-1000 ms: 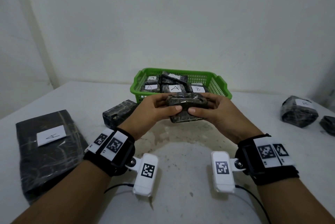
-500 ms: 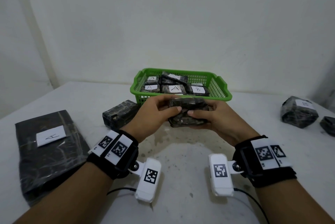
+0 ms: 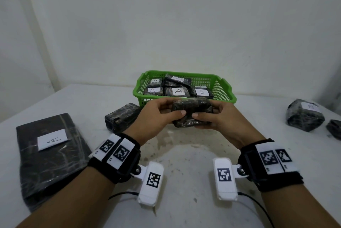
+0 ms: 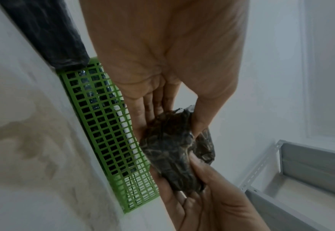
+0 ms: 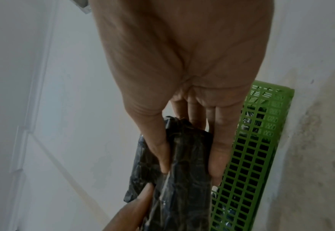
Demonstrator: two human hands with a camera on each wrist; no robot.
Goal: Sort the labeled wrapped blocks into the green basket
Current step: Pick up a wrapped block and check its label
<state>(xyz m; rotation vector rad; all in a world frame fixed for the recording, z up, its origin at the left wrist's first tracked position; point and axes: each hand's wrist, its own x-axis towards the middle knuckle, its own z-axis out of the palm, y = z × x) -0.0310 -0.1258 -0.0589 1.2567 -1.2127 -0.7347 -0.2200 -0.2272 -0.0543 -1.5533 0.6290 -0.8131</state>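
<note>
Both hands hold one dark wrapped block [image 3: 191, 112] in the air just in front of the green basket [image 3: 224, 98]. My left hand [image 3: 162, 111] grips its left end, thumb on the near face. My right hand [image 3: 215, 117] grips its right end the same way. No label shows on the block's visible faces. In the left wrist view the block [image 4: 174, 157] sits between fingers and thumb beside the basket wall [image 4: 111, 140]. The right wrist view shows the block [image 5: 184, 171] pinched beside the basket [image 5: 249, 156]. Several labeled blocks lie in the basket, marked A [image 3: 178, 91] and B [image 3: 202, 92].
A wrapped block [image 3: 122, 117] lies on the white table [image 3: 184, 172] left of the basket. A flat dark package labeled A [image 3: 49, 154] is at the near left. At the far right sit a block labeled B [image 3: 304, 115] and another dark block [image 3: 335, 130].
Both hands have carried the block a little forward and up toward the basket's front rim. The grip looks unchanged.
</note>
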